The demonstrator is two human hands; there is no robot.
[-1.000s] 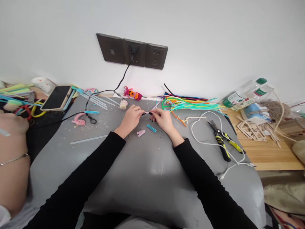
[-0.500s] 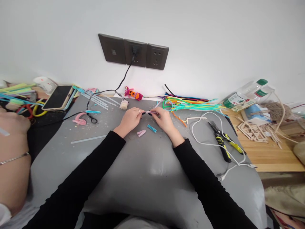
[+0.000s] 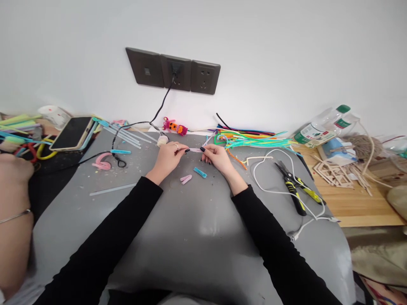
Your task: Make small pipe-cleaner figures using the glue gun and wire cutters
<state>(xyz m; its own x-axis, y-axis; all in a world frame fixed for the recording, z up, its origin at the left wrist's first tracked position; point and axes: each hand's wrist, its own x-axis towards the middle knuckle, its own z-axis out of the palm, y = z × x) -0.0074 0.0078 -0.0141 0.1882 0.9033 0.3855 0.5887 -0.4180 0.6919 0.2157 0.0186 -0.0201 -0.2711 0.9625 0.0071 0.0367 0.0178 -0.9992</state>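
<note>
Lower centre of the frame: we see a grey mat (image 3: 190, 241) spreading smooth and faintly shiny between two black sleeves (image 3: 108, 241), a broad stretch to move in. Its right edge curves down at lower right; its left edge meets a dark surface where another person's forearm (image 3: 14, 237) lies, a thin bangle at the wrist.

Right of centre, we note pliers (image 3: 295, 190) with splayed black-and-yellow handles, a thin white cable (image 3: 259, 184) looping around and across them; this side is tighter. Just below the hands lie a fuzzy pink folded piece (image 3: 186, 179) and a fuzzy blue one (image 3: 200, 172), near each other but apart. Left of these, a pale straight strip (image 3: 111, 189) lies flat.

Mid-frame: left hand (image 3: 167, 160) and right hand (image 3: 218, 161) each pinch a thin lilac strip (image 3: 195, 149) between thumb and fingers; it spans the gap, nearly level. Another lilac length slants up beside the right hand; we cannot tell whether it is the same piece.

Beyond, left of centre: a pink curl (image 3: 102, 162), soft and thick. Along the mat's far edge, a small pink-and-orange figure (image 3: 174, 126) and a bundle of bright fuzzy stems (image 3: 254, 139). Farthest, a smooth pale wall (image 3: 270, 55) with dark, flat sockets (image 3: 174, 70).
</note>
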